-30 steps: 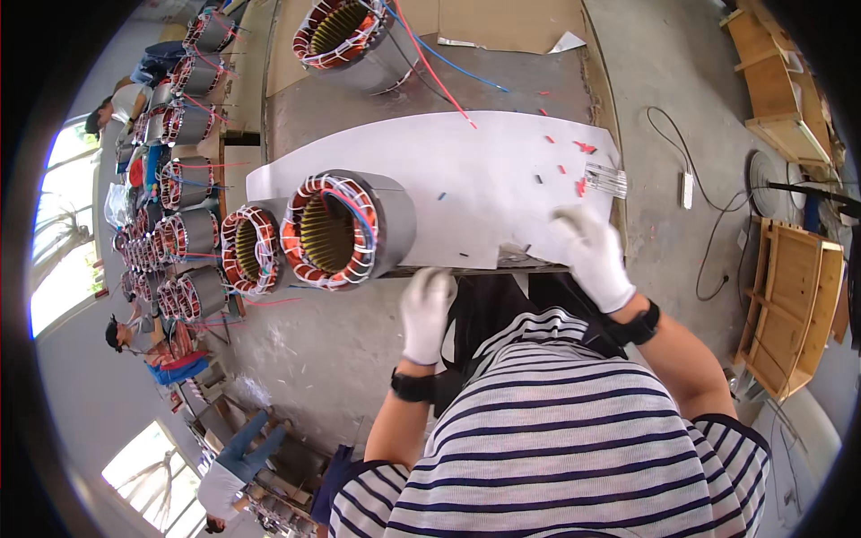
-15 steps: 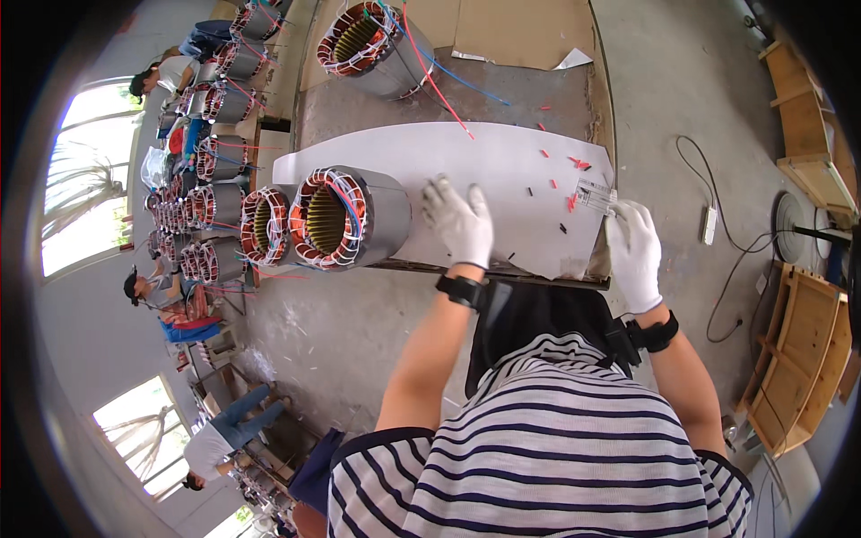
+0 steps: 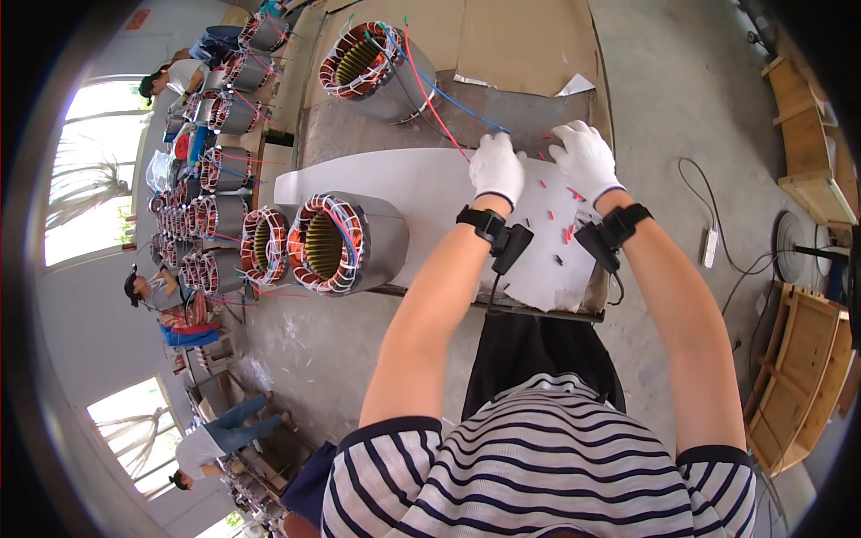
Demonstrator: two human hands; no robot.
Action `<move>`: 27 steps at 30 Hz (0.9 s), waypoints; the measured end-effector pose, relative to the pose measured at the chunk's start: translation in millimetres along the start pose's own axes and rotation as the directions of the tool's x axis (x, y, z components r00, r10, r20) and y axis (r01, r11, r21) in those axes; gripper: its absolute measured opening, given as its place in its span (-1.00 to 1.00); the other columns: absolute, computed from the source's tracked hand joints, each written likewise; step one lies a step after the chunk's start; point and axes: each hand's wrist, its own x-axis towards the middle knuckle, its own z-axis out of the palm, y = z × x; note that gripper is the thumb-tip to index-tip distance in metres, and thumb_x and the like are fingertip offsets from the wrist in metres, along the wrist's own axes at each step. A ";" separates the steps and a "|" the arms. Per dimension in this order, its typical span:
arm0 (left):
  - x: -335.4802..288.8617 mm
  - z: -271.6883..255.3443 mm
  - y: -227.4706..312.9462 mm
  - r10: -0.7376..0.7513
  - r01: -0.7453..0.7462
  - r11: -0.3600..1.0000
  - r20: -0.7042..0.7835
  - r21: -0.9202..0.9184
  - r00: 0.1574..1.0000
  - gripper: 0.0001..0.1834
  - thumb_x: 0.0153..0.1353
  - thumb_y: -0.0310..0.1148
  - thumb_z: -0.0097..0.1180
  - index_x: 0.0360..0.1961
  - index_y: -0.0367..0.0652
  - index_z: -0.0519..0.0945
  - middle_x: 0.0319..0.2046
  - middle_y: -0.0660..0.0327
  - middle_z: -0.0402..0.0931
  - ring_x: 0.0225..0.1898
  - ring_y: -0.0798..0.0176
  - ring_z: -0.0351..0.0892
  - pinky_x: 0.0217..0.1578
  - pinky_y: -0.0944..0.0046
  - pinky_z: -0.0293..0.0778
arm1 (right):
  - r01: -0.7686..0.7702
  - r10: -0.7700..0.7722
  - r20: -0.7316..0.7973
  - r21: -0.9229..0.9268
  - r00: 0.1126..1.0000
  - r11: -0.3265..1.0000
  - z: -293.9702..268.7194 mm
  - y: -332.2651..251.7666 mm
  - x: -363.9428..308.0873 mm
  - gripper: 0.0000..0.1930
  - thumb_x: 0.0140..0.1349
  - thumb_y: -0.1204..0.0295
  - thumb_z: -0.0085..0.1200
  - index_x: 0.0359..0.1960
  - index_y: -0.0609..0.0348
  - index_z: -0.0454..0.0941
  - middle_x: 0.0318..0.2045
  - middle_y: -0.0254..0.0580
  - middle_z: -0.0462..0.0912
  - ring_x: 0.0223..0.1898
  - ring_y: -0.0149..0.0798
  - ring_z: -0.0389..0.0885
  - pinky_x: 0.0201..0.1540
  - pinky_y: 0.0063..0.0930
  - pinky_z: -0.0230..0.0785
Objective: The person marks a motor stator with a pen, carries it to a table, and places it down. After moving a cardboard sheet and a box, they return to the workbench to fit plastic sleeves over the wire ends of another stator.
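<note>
Right of upper centre, the left hand is bunching its fingers beside the tips of a red wire and a blue wire, both trailing from the upper-centre stator; the right hand is curling nearby. I cannot tell whether either is pinching anything. The low-hanging wrist module could be scattering loose red pieces.

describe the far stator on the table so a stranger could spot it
Start at the table; beyond its white sheet, at far left, sits the grey stator. Unlike the two nearer stators, it trails long red and blue wires toward the gloved left hand.
</note>
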 end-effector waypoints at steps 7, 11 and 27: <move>17.5 12.4 10.6 -0.023 0.020 0.999 0.072 0.048 0.997 -0.76 0.06 -0.30 0.07 -0.30 -0.25 0.53 -0.30 -0.06 0.52 -0.26 -0.14 0.54 -0.18 -0.02 0.44 | -0.030 0.031 0.005 -0.151 1.000 0.988 12.4 9.7 27.2 -0.83 0.06 0.36 0.05 -0.35 0.14 0.54 -0.24 -0.03 0.54 -0.13 0.04 0.50 -0.13 -0.09 0.37; 0.3 -1.3 4.8 0.091 -0.105 0.964 -0.071 -0.243 0.993 -0.78 0.07 -0.32 0.07 -0.31 -0.23 0.53 -0.31 -0.02 0.53 -0.25 -0.09 0.54 -0.21 -0.02 0.43 | -0.171 0.145 0.098 0.362 0.985 0.916 -21.1 23.3 0.1 -0.84 0.11 0.43 -0.02 -0.37 0.28 0.49 -0.47 -0.10 0.57 -0.45 -0.16 0.56 -0.37 -0.30 0.39; 28.5 -6.2 35.2 0.170 -0.259 0.933 0.329 0.251 0.929 -0.80 0.08 -0.42 -0.01 -0.31 -0.27 0.57 -0.35 -0.10 0.58 -0.23 -0.10 0.60 -0.20 0.04 0.53 | -0.237 0.233 0.056 0.092 0.971 0.967 -37.1 -2.3 -75.7 -0.83 0.04 0.42 0.01 -0.35 0.20 0.54 -0.35 0.00 0.58 -0.27 0.06 0.56 -0.24 -0.21 0.45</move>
